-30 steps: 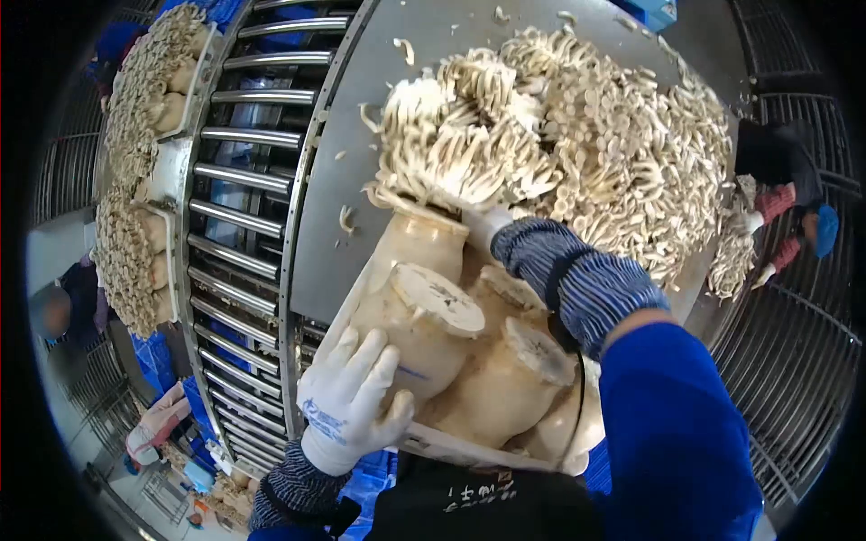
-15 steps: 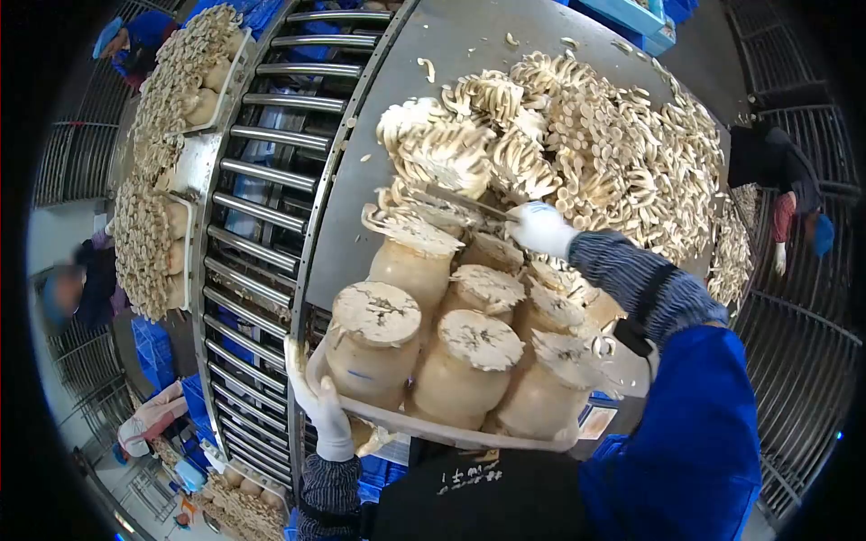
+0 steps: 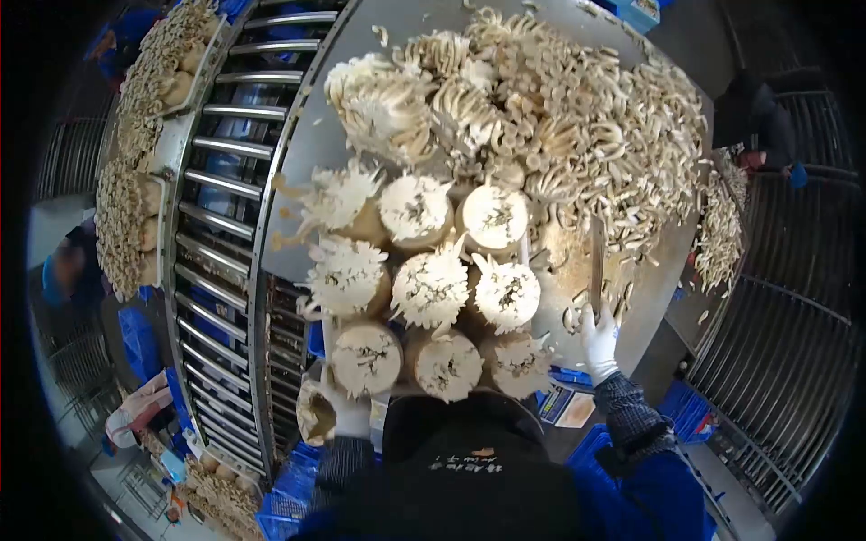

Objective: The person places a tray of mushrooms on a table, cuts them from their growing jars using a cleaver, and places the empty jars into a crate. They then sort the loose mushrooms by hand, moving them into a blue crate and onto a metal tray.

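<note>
My right hand [image 3: 600,344], in a white glove, grips a knife [image 3: 596,261] with its blade pointing away from me, over the metal table's right side. Below the blade lie loose mushroom pieces [image 3: 574,315]. In front of my body a pale tray [image 3: 526,252] holds several round mushroom bottles [image 3: 448,366], standing in rows with cut, ragged white tops. My gloved left hand [image 3: 350,412] is closed at the tray's near left corner, its fingers partly hidden. Beside that hand is a round, pale brown piece [image 3: 316,417] whose kind I cannot make out.
A large heap of cut mushrooms [image 3: 577,126] covers the far part of the metal table [image 3: 293,212]. To the left runs a roller conveyor [image 3: 221,185], with more loaded trays [image 3: 131,221] beyond it. Other people work at left and far right. Blue crates [image 3: 686,410] stand low at right.
The knife and my right hand have moved from the bottles' far side to the right. The bottle tops now look evenly cut, and the tray sits straighter before me. My left hand is lower.
</note>
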`<state>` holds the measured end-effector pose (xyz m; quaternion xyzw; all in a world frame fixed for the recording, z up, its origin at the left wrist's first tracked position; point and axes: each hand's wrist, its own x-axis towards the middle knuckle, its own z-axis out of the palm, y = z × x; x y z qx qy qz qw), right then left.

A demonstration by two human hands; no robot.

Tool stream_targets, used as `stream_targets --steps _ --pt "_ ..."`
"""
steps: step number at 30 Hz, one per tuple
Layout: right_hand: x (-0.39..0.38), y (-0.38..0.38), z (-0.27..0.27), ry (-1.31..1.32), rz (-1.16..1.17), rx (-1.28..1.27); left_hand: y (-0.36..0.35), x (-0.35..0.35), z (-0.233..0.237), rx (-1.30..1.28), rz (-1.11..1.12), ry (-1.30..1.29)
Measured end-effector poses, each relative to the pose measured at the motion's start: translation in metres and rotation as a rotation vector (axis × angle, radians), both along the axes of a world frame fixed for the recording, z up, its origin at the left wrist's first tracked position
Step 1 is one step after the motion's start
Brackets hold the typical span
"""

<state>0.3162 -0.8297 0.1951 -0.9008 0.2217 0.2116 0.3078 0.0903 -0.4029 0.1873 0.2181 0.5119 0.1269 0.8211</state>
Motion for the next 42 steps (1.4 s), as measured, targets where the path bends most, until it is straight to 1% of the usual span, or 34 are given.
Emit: stream_targets --steps 1,3,4,6,7,8,9,10,11,12,13,14,16,17,18,19,20,21,22,24,25,26,28,29,30,32,33,34,35,36,38,39,40,42 --pt "-0.016 -0.01 -0.025 -0.045 0.011 -0.009 0.002 -0.005 -0.023 0.003 -0.013 0.02" --pt "-0.05 -0.017 -0.075 -0.082 0.012 0.012 0.016 -0.029 -0.101 0.062 0.013 0.203" --pt "-0.052 -0.018 -0.092 -0.135 0.084 -0.009 0.022 -0.038 -0.136 0.073 0.022 0.24" --pt "-0.061 -0.02 -0.126 -0.169 0.179 -0.019 0.051 -0.045 -0.181 -0.238 -0.17 -0.584" --pt "-0.065 -0.022 -0.148 -0.287 0.209 -0.049 0.047 -0.031 -0.158 -0.129 -0.105 -0.188" --pt "-0.068 -0.023 -0.17 -0.409 0.235 -0.08 0.055 -0.023 -0.148 -0.02 -0.082 -0.008" --pt "-0.068 -0.028 -0.193 -0.401 0.246 -0.082 0.062 -0.015 -0.138 0.077 -0.069 0.185" --pt "-0.065 -0.022 -0.193 -0.391 0.256 -0.076 0.078 -0.011 -0.134 0.177 -0.099 0.16" --pt "-0.057 -0.012 -0.191 -0.35 0.257 -0.126 0.081 0.006 -0.117 0.289 -0.177 0.11" --pt "-0.052 -0.005 -0.188 -0.309 0.258 -0.177 0.082 0.027 -0.089 0.401 -0.255 0.06" --pt "-0.05 -0.006 -0.2 -0.345 0.279 -0.203 0.08 0.049 -0.062 0.475 -0.407 0.04" --pt "-0.047 -0.004 -0.196 -0.349 0.282 -0.199 0.079 0.072 -0.042 0.549 -0.562 0.017" --pt "-0.042 0.003 -0.184 -0.252 0.263 -0.151 0.088 0.125 -0.035 0.471 -0.579 0.024" --pt "-0.044 0.005 -0.18 -0.255 0.263 -0.156 0.092 0.147 -0.038 0.597 -0.62 0.058" --pt "-0.046 0.005 -0.176 -0.221 0.114 -0.036 0.095 0.166 -0.042 0.72 -0.658 0.092" --pt "-0.048 0.006 -0.173 -0.189 -0.035 0.082 0.094 0.188 -0.038 0.711 -0.653 0.084" --pt "-0.048 0.005 -0.168 -0.158 -0.183 0.198 0.091 0.211 -0.026 0.798 -0.722 -0.005" --pt "-0.047 0.005 -0.153 -0.166 -0.141 0.215 0.087 0.225 -0.022 0.881 -0.789 -0.096" --pt "-0.045 0.011 -0.134 -0.172 -0.137 0.198 0.082 0.234 -0.026 0.866 -0.784 -0.106" --pt "-0.039 0.033 -0.091 -0.328 -0.183 0.308 0.077 0.24 -0.037 1.396 -0.826 0.181" --pt "-0.036 0.036 -0.088 -0.376 -0.121 0.202 0.077 0.236 -0.04 1.442 -0.829 0.217" --pt "-0.027 0.046 -0.083 -0.383 -0.111 0.195 0.078 0.234 -0.042 1.435 -0.817 0.214" --pt "-0.012 0.092 -0.052 -0.547 -0.204 0.332 0.076 0.23 -0.036 1.334 -0.923 0.439" --pt "-0.007 0.111 -0.045 -0.523 -0.278 0.465 0.082 0.228 -0.036 1.326 -0.908 0.394" --pt "-0.007 0.122 -0.043 -0.52 -0.136 0.297 0.09 0.227 -0.041 1.321 -0.905 0.387" --pt "-0.015 0.143 -0.045 -0.466 -0.138 0.329 0.105 0.225 -0.056 1.306 -0.827 0.151" --pt "-0.021 0.143 -0.051 -0.402 -0.083 0.269 0.11 0.226 -0.049 1.304 -0.818 0.144" --pt "-0.025 0.152 -0.04 -0.45 0.032 0.104 0.113 0.226 -0.036 1.082 -0.812 0.158" --pt "-0.029 0.158 -0.04 -0.479 -0.001 0.106 0.115 0.227 -0.028 0.858 -0.807 0.169" --pt "-0.033 0.163 -0.036 -0.506 -0.039 0.101 0.115 0.229 -0.031 0.848 -0.816 0.16" --pt "-0.033 0.168 -0.031 -0.631 0.162 -0.117 0.113 0.232 -0.045 0.577 -0.502 0.008" --pt "-0.027 0.18 -0.018 -0.706 0.258 -0.135 0.117 0.234 -0.061 0.593 -0.498 -0.001" --pt "-0.02 0.191 -0.007 -0.749 0.314 -0.111 0.113 0.241 -0.06 0.584 -0.508 -0.01" --pt "0.003 0.213 -0.001 -0.6 0.416 -0.078 0.108 0.256 -0.066 0.884 -0.509 0.026"
